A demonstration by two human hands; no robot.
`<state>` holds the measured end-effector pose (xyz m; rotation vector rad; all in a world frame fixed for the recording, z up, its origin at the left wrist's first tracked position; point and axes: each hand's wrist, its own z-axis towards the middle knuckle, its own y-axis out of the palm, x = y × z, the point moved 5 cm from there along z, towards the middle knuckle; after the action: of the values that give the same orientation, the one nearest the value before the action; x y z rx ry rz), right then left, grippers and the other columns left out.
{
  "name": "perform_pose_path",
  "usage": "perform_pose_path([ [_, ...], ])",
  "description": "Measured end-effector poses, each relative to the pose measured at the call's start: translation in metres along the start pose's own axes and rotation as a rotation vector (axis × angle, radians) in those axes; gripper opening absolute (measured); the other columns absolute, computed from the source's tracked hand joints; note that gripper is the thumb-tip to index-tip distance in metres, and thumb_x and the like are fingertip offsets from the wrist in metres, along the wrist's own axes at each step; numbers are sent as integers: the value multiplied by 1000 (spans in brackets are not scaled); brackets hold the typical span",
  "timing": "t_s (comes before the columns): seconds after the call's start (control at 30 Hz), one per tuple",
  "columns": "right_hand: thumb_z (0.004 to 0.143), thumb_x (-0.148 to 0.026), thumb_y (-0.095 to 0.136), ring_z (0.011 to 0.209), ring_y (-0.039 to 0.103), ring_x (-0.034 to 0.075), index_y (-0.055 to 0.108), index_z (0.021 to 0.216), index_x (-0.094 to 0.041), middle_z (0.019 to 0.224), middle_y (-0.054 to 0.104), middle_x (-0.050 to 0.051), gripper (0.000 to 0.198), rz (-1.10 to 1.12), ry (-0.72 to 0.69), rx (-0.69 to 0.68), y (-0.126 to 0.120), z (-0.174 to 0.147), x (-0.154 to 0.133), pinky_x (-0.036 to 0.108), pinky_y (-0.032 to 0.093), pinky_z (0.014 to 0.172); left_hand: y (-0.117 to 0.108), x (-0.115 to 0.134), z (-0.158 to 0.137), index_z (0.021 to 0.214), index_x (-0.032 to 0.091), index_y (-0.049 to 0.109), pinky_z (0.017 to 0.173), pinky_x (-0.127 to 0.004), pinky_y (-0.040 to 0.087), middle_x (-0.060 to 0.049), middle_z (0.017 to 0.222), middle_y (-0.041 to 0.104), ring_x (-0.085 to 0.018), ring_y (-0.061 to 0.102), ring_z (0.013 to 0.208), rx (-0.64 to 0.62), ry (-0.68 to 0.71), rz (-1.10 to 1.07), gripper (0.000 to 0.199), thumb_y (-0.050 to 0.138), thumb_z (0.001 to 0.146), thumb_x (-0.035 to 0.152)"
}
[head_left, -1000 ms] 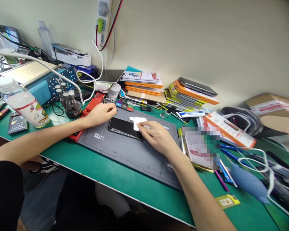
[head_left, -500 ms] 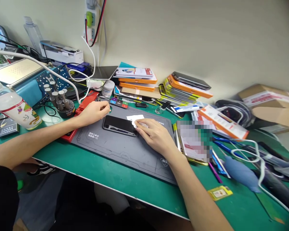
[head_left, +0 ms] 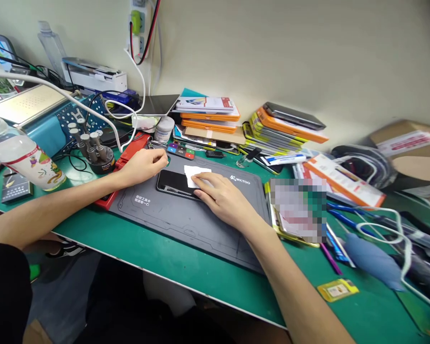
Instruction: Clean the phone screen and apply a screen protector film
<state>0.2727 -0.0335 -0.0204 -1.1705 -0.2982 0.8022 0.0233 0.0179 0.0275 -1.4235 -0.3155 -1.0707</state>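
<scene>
A black smartphone (head_left: 172, 181) lies screen up on the grey work mat (head_left: 200, 224). Over its right end, my right hand (head_left: 218, 193) presses a white wipe (head_left: 197, 173) with the fingertips; the hand covers that end of the phone. My left hand (head_left: 146, 166) is curled closed just beyond the phone's left end, above the mat's left side. Whatever its fingers may hold is hidden. Beneath the left forearm runs a red holder (head_left: 133, 149) along the mat's edge.
A screwdriver stand (head_left: 96, 153) and a plastic bottle (head_left: 28, 162) stand at left. Behind the mat are stacked boxes (head_left: 209, 117) and a white jar (head_left: 164, 130). A blue air blower (head_left: 370, 260), cables and a yellow packet (head_left: 338, 289) lie at right.
My right hand has slid the wipe a little leftward over the phone's screen. My left hand keeps its curled shape near the phone. The camera view has shifted slightly.
</scene>
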Motion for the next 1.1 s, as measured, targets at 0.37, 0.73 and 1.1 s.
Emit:
perform_pose_path([
  [0.37,115,-33,56,139,72,36,85,133,-30,144,81,12,34,18,-102,3,-23,-19,-18,62,61,113,1,-1,0,70,23,48,67,-29,36,4,62,54,-12,48,63,12,-2,-3,29,50,98,31],
  [0.73,117,-31,55,150,66,36,76,147,-24,155,74,15,37,-106,-235,-70,1,-2,-57,60,59,120,6,-4,2,69,22,48,68,-30,33,4,64,55,-14,48,66,27,19,-33,27,53,95,27],
  [1.1,116,-28,54,137,74,35,83,131,-24,136,83,14,33,-91,-251,5,0,1,-56,55,65,110,7,-7,0,71,23,48,69,-30,35,4,65,57,-15,50,68,33,23,-53,26,54,96,28],
])
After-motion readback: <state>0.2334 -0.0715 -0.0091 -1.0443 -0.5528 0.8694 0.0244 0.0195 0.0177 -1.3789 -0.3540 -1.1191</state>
